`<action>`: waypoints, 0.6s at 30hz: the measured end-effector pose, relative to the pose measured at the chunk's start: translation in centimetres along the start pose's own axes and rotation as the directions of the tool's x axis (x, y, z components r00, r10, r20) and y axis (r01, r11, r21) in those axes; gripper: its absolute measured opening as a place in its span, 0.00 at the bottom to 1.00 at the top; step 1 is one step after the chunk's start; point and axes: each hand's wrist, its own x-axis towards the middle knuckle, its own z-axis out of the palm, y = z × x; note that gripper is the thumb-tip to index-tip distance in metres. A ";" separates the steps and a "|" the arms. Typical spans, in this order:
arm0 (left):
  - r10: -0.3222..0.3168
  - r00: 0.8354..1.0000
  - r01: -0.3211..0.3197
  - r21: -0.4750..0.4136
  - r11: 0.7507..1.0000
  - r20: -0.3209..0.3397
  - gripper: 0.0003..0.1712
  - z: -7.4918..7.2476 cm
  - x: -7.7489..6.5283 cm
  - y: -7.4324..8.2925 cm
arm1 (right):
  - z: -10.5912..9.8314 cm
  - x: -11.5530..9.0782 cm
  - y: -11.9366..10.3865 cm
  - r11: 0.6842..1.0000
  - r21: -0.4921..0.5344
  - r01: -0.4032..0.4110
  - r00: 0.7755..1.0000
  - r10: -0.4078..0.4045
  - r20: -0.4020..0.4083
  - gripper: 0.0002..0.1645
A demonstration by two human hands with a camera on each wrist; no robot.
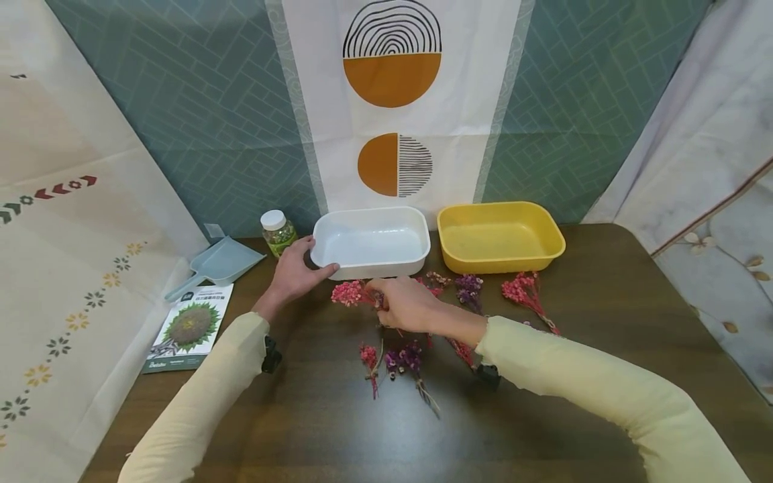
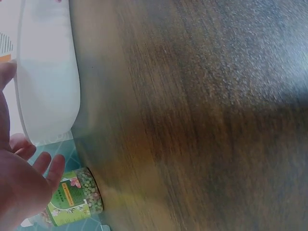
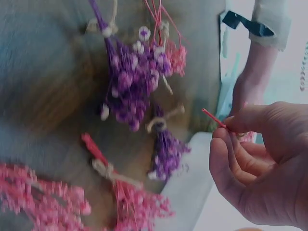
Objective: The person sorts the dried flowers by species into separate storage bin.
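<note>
My right hand (image 1: 407, 305) pinches a small bunch of pink dried flowers (image 1: 348, 293) by its stems, between thumb and forefinger. The bunch points left, just in front of the white basin (image 1: 371, 270); in the right wrist view a red stem end (image 3: 211, 117) sticks out past the fingertips. At the basin's left end, my left hand (image 1: 297, 270) touches the rim with spread, fairly straight fingers, thumb along the front corner. Purple dried flowers (image 3: 127, 82) and a tied pink bunch (image 3: 134, 202) lie on the table under my right hand.
A yellow basin (image 1: 501, 265) stands right of the white one. Behind my left hand is a lidded jar (image 1: 278, 233); further left are a blue dustpan (image 1: 223, 261) and a sunflower booklet (image 1: 192, 325). Nearer me lie purple flowers (image 1: 407, 359) and a small pink sprig (image 1: 369, 359).
</note>
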 end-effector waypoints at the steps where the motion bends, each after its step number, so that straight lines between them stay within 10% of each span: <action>1: 0.002 1.000 -0.002 -0.001 1.000 0.004 0.50 0.0 0.0 0.0 | -0.3 -0.1 0.2 1.000 0.001 -0.001 1.000 0.001 -0.008 0.29; 18: 0.015 1.000 -0.016 0.037 0.999 0.022 0.49 -0.2 0.1 -0.2 | -3.5 1.7 3.2 0.998 -0.053 -0.016 0.999 0.015 -0.028 0.28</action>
